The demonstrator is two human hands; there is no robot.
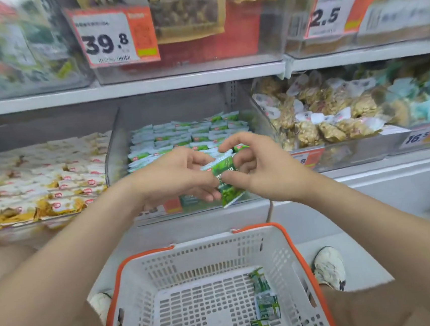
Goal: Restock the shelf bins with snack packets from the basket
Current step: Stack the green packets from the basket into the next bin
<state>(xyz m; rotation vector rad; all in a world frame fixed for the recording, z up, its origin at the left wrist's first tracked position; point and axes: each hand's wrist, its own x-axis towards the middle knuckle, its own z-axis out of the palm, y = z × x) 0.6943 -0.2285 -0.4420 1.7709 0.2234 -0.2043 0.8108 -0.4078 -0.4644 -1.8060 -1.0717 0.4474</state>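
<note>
My left hand [181, 174] and my right hand [256, 166] meet in front of the middle shelf bin [115, 156]. Between them they pinch a small stack of green snack packets [224, 177], one packet hanging down at an angle. The clear bin behind the hands holds rows of the same green and white packets [185, 134]. Below, a white basket [191, 257] with an orange rim sits between my feet. Three green packets [265, 305] lie along its right side on the bottom.
A bin of white and yellow packets [42, 179] stands to the left, a bin of brown snack bags [322, 115] to the right. Upper-shelf bins carry price tags 39.8 [115, 35] and 2.5 [333, 12]. My shoes [329, 267] flank the basket on the floor.
</note>
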